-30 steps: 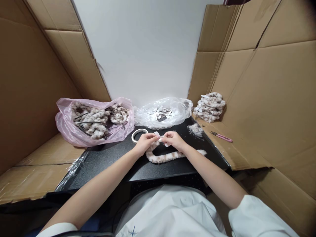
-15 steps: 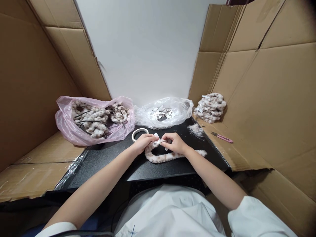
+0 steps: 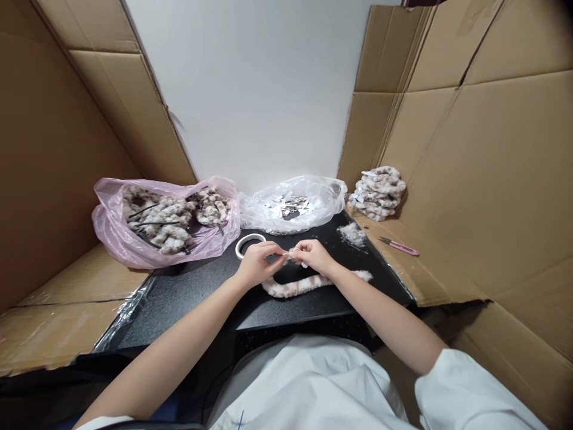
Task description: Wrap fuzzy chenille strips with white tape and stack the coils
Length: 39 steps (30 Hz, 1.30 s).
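A furry white and brown strip (image 3: 295, 286) lies curved on the black table, one end bent up under my hands and the other reaching past my right wrist. My left hand (image 3: 260, 261) pinches at the raised end, thumb and forefinger together. Close against it, my right hand (image 3: 312, 257) is closed on a small white piece, perhaps a tag or string. The fingertips of both hands nearly meet, and what lies between them is too small to tell apart. Behind my left hand rests a roll of white tape (image 3: 242, 243).
A pink bag (image 3: 111, 239) of furry strips stands at left. A clear bag (image 3: 313, 218) with white tags lies behind my hands. At right are stacked furry rings (image 3: 380, 194), loose fluff (image 3: 353, 235) and pink snips (image 3: 403, 247). Cardboard walls flank the black table (image 3: 188, 298).
My left hand has turned over the strip's raised end, and its fingertips have moved right to meet my right hand's. The white tag near my left fingers is no longer visible. The view has shifted slightly.
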Tool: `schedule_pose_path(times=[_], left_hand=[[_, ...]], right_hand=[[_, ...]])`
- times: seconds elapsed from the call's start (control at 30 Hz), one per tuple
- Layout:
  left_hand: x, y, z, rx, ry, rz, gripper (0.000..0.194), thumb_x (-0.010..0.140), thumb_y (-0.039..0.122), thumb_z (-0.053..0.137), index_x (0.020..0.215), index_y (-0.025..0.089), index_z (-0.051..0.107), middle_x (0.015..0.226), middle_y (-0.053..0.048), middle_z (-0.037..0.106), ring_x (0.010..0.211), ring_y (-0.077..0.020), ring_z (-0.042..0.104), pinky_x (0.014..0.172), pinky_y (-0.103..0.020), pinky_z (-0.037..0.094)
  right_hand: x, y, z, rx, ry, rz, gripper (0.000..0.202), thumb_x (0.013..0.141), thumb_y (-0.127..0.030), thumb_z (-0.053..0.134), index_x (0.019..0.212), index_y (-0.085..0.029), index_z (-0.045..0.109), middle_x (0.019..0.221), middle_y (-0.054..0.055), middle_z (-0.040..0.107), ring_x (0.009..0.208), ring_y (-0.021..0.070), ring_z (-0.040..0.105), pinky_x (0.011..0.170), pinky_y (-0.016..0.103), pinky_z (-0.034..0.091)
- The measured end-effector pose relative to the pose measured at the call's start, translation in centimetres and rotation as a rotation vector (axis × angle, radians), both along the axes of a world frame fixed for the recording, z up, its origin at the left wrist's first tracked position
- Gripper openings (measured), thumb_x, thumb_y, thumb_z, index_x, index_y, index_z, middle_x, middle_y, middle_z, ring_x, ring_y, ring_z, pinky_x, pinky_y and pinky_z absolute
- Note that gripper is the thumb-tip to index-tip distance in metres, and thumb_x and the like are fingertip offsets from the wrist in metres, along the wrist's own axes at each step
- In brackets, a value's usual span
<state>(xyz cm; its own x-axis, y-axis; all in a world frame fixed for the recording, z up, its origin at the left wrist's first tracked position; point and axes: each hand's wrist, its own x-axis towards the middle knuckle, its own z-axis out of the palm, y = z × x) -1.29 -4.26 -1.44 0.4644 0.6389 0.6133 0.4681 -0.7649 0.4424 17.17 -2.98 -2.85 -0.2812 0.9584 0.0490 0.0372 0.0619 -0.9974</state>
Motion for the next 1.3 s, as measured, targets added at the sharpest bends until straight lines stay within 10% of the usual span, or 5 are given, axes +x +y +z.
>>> schedule_pose_path(times=[0.2,0.4,0.53,1.0,1.3], left_hand=[[0.4,-0.2,-0.2,-0.115,-0.079,-0.038,0.014,0.077,0.028,0.063,0.075,0.017,0.071,0.076,-0.007,0.069,0.070,-0.0151,0.061,0.067,-0.025,0.045],[1.1,0.3,-0.7,-0.932,-0.528,0.039,0.022,0.063,0.034,0.070,0.060,0.014,0.061,0.055,0.000,0.058,0.048,-0.0087,0.048,0.048,-0.020,0.034],[1.2,0.7,-0.9,-1.136,-0.584,0.076,0.021,0.056,0.030,0.074,0.061,0.012,0.063,0.051,0.002,0.053,0.045,-0.0061,0.044,0.045,-0.018,0.029],[0.5,-0.7,-0.4,-0.096,-0.097,-0.053,0.013,0.079,0.025,0.063,0.074,0.015,0.070,0.072,-0.006,0.070,0.062,-0.0126,0.061,0.060,-0.022,0.046],[0.2,-0.5,0.1,-0.303,-0.136,-0.185,0.022,0.078,0.035,0.066,0.085,0.017,0.075,0.092,-0.011,0.071,0.081,-0.0184,0.065,0.073,-0.027,0.050]], right_hand=[[0.2,0.1,0.2,-0.345,0.143,0.083,0.018,0.060,-0.022,0.072,0.055,-0.014,0.057,0.042,-0.005,0.051,0.038,0.0043,0.042,0.050,0.022,0.044],[1.0,0.2,0.9,-0.388,0.133,0.202,0.017,0.062,-0.018,0.070,0.054,-0.014,0.055,0.040,-0.007,0.048,0.036,0.0025,0.037,0.054,0.022,0.048],[1.1,0.1,0.9,-0.322,0.067,0.222,0.019,0.058,-0.020,0.074,0.054,-0.014,0.057,0.040,-0.007,0.048,0.038,0.0034,0.040,0.053,0.022,0.047],[0.6,-0.1,1.1,-0.444,0.082,0.107,0.014,0.066,-0.009,0.062,0.054,-0.012,0.057,0.039,-0.005,0.048,0.033,0.0024,0.039,0.050,0.019,0.049],[1.0,-0.1,0.7,-0.385,0.171,0.114,0.010,0.061,-0.015,0.069,0.055,-0.012,0.061,0.042,-0.003,0.053,0.037,0.0040,0.044,0.049,0.020,0.048]])
